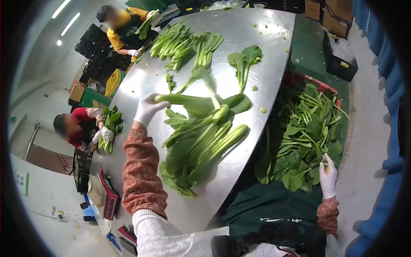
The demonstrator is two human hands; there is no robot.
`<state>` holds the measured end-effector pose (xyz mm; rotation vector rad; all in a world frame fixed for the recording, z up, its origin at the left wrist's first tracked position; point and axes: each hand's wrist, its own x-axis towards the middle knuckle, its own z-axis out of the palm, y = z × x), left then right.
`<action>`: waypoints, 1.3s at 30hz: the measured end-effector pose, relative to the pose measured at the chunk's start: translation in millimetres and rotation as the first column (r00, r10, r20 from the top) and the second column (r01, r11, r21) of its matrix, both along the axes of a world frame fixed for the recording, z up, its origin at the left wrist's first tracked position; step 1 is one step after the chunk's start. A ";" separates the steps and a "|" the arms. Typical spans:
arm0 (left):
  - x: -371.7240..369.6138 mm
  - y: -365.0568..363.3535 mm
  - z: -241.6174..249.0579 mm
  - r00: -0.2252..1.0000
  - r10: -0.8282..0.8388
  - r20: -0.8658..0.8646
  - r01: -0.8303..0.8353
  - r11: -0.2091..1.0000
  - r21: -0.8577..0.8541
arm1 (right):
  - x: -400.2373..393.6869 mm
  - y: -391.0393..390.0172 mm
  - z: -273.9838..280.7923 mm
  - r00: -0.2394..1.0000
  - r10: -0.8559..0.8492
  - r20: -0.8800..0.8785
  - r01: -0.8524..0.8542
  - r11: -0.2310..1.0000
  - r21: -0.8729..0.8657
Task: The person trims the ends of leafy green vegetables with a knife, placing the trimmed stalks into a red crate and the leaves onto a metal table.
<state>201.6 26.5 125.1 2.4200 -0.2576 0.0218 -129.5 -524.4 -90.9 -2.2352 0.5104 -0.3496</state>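
White-gloved, my left hand (147, 108) closes around the stalk end of a bok choy (192, 103) above the metal table, its leaves pointing right. Just below lies a pile of bok choy (205, 143), stalks and leaves fanned out. My right hand (329, 176), also gloved, is low at the right, beside a red crate (322, 81) heaped with loose green leaves (304, 137). Its fingers are curled on a small orange object (326, 170), mostly hidden by the hand.
More greens (173, 43) lie at the table's far end, with a single plant (245, 64) nearer the right edge. Two co-workers handle greens along the left side. A red scale (110, 195) sits at the near left. A black crate (340, 60) stands beyond the red one.
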 end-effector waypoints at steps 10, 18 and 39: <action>-66.6 -127.9 102.4 0.948 -0.250 0.198 0.315 0.833 -0.454 | 59.5 25.3 66.3 0.973 0.130 0.190 -0.168 0.964 0.204; -130.8 -273.2 54.4 0.793 -0.554 -0.252 0.355 0.757 -0.549 | 108.2 67.9 172.7 0.854 0.286 0.435 -0.278 0.957 -0.082; -146.9 -350.9 -12.9 0.181 -0.920 -0.347 0.210 0.381 -0.901 | 89.6 2.4 201.4 0.736 0.539 0.409 -0.663 0.454 0.596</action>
